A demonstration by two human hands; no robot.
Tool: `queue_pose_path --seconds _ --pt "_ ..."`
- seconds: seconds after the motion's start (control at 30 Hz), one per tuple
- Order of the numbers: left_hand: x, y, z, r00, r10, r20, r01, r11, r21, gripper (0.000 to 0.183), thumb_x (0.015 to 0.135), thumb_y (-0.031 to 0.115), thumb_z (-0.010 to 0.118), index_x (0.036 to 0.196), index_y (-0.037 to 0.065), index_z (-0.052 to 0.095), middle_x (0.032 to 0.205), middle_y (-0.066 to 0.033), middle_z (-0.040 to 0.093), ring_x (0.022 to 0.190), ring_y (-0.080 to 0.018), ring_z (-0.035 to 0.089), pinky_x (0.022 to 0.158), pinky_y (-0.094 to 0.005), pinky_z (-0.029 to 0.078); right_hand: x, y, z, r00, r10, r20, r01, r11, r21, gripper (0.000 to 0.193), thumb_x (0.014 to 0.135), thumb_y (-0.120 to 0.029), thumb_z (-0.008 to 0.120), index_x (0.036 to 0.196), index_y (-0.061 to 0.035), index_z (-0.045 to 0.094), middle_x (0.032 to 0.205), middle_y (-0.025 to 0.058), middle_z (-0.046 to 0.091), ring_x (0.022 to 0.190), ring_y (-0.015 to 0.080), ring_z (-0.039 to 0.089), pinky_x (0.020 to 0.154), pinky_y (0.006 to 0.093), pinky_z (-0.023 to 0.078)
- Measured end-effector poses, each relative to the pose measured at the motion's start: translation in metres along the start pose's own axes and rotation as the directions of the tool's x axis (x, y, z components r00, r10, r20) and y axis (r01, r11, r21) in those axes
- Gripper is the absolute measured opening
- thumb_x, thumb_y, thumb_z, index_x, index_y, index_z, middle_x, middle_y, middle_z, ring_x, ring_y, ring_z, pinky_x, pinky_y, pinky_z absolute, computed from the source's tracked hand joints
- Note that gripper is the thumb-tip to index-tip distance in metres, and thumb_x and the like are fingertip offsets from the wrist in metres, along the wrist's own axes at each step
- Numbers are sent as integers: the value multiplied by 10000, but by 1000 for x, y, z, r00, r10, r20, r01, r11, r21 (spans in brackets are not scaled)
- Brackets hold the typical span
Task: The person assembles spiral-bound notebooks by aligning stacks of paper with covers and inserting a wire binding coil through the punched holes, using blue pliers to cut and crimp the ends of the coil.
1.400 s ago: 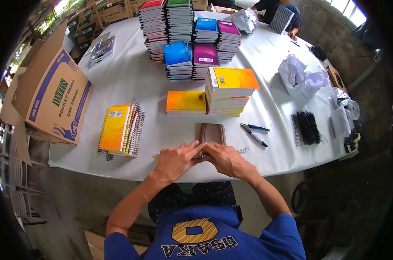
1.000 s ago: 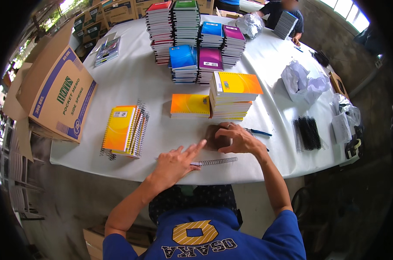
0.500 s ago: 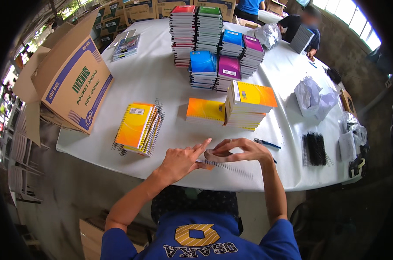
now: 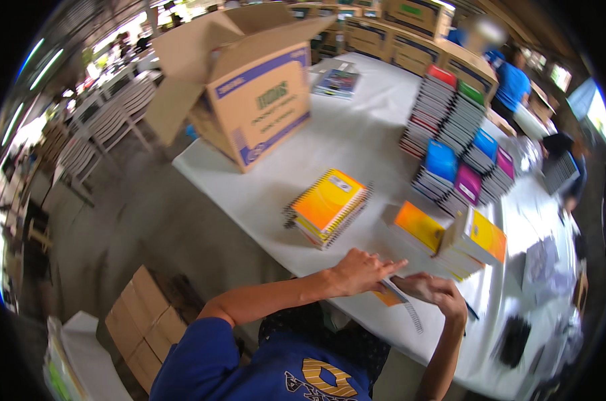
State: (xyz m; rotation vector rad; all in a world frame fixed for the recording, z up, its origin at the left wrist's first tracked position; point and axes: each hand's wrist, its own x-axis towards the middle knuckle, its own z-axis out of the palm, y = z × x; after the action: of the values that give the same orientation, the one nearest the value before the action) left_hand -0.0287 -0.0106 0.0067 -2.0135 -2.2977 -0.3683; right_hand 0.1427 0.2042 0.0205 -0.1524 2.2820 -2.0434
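Near the front edge of the table, my left hand [image 4: 361, 273] holds a small notebook with an orange cover [image 4: 388, 298], mostly hidden under the fingers. Its index finger points out along the notebook's edge. My right hand [image 4: 431, 290], somewhat blurred, is closed at the same edge, its fingers close to the left fingertips. From beneath it a dark spiral coil [image 4: 413, 317] trails free past the notebook. Beyond my left hand lies a stack of yellow-orange notebooks [image 4: 329, 200] with coils sticking out at the sides.
Further yellow-orange notebooks [image 4: 476, 240] stand beyond my right hand. Behind them rise tall stacks of red, green, blue and purple notebooks [image 4: 443, 167]. An open cardboard box [image 4: 263, 107] sits at the table's left edge. Black coils [image 4: 515, 341] and plastic bags [image 4: 543, 267] lie at right.
The view has swung left, so the table things appear shifted right and tilted. Both hands stay at the notebook; my right hand's fingers look flatter over its edge.
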Motion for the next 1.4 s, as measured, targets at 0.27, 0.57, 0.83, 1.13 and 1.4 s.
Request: queue_pose_path --seconds 0.27,0.57,0.83,1.13,1.4 --pt "-20 -12 4 991 -18 -133 -11 976 -218 940 750 339 777 1527 208 265 1339 -55 585 963 -254 695 743 -381 592 29 -21 15 992 123 13 -120 985 -123 520 741 -250 647 1150 69 662 1212 181 625 1097 274 588 975 376 424" --pt "-25 -11 5 960 -257 114 258 647 -718 1042 723 193 817 1546 264 182 1472 -88 455 1093 -280 647 906 -414 547 39 -22 21 972 233 -40 -235 935 -267 487 845 -324 664 1114 82 666 1196 161 624 1124 262 568 996 348 404" --pt "-35 -16 28 940 -319 -117 61 496 -866 938 717 73 823 1509 164 328 1538 -63 374 1257 -227 557 925 -342 529 48 -19 19 981 193 -22 -194 965 -177 455 834 -272 670 1171 33 660 1191 142 636 1124 257 578 979 336 425" --pt "-30 -7 20 933 -360 11 177 433 -884 1055 726 64 818 1549 218 177 1326 -178 580 1236 -302 554 892 -344 540 41 -9 19 989 138 -52 -144 980 -135 442 829 -280 657 1173 -2 677 1166 148 647 1056 261 598 955 359 444" --pt "-36 -19 28 964 -266 -18 94 404 -910 893 759 82 794 1508 134 311 1334 -164 580 1251 -248 551 1008 -338 498 48 -22 31 989 134 -67 -145 968 -207 463 793 -297 648 1134 14 689 1189 155 641 1073 272 591 984 360 436"
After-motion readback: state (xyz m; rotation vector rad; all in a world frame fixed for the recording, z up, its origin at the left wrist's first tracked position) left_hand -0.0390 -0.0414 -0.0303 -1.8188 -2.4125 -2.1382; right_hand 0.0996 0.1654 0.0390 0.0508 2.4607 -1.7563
